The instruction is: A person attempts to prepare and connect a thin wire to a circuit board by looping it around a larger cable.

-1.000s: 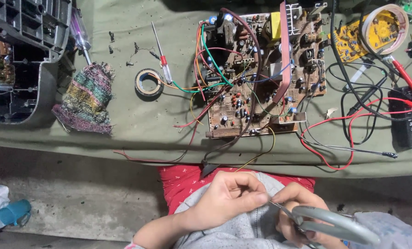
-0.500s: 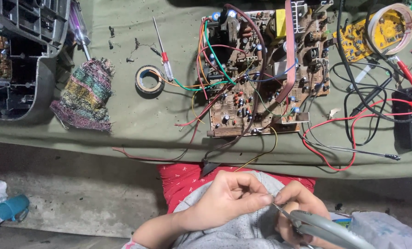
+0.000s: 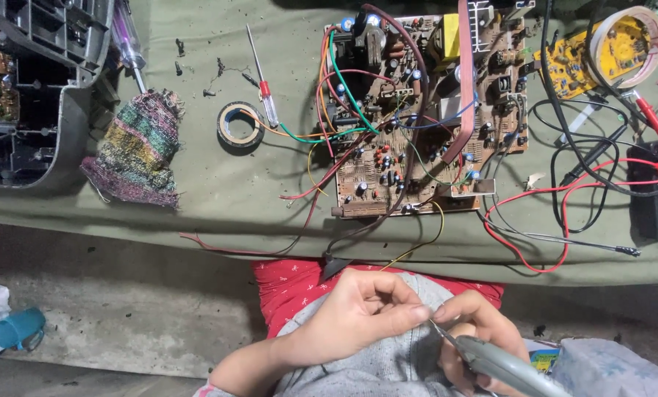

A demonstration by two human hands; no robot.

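A tabletop (image 3: pixel 218 198) covered in olive-green cloth fills the upper part of the view; below its front edge lies a bare concrete floor (image 3: pixel 123 323). A large brown circuit board (image 3: pixel 417 110) crowded with components and coloured wires sits on the cloth and serves as landmark.

Left of the board: a roll of dark tape (image 3: pixel 240 125), and just beside it a thin screwdriver with a red collar (image 3: pixel 261 77). Further left, a knitted multicoloured cloth (image 3: pixel 137 151), then a grey plastic casing (image 3: pixel 34 81) opened to show its inside. Right of the board: a yellow circuit board (image 3: pixel 575 59), a roll of pale tape (image 3: pixel 627 37), red and black leads, and a black device (image 3: pixel 656 202) at the frame edge.

Below the board, off the tabletop and over the person's lap (red fabric, grey garment), both hands meet. The left hand (image 3: pixel 362 316) has its grip pinched, thumb and forefinger closed near the point of a grey-handled tool (image 3: pixel 491 360); whatever small thing sits between the fingertips is too small to tell. The right hand (image 3: pixel 479 334) is clenched around the handle of that tool, its thin metal tip directed toward the left fingertips.

A teal object (image 3: pixel 16 328) lies on the floor, well left of the hands.
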